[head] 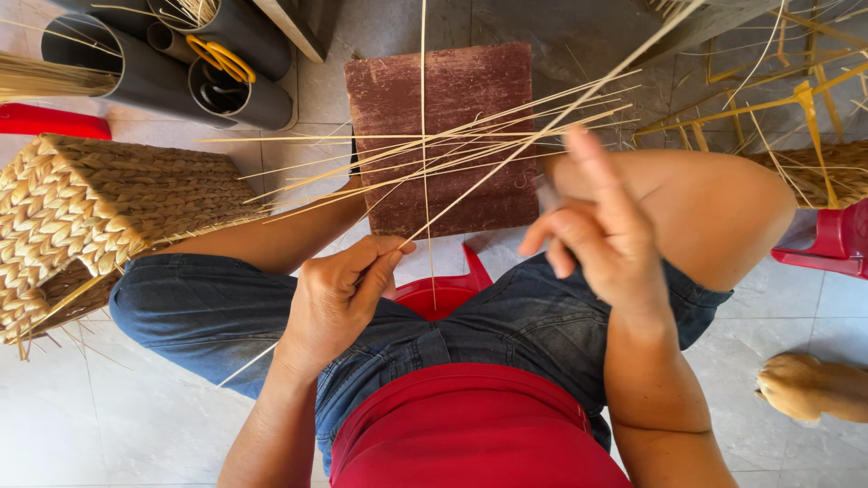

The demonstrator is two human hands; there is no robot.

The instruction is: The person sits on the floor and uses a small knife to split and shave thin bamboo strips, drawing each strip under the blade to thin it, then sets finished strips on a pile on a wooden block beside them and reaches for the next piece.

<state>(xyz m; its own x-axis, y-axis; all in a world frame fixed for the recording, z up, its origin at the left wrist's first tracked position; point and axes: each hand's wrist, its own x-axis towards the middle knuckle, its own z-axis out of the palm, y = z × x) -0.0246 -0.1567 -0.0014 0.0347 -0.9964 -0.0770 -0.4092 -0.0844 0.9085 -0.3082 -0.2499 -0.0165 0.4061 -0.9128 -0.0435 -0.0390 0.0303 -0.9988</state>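
My left hand (342, 294) pinches a long thin pale straw strand (542, 136) between thumb and forefinger, just above my lap. The strand runs up and to the right, past my right hand (597, 226), toward the top right corner. My right hand is raised over my right knee with its fingers half spread; a small grey blade-like thing (546, 193) sits under them, against the strand. A fan of several loose straw strands (434, 154) lies across my knees, over a reddish-brown board (452, 99) on the floor.
A woven straw basket (99, 212) stands at the left by my left knee. Dark tubes (145, 68) holding straw and yellow-handled scissors (220, 56) lie at top left. A straw frame (778, 99) and red stool (836, 239) are at right, a tan furry animal (809, 387) at lower right.
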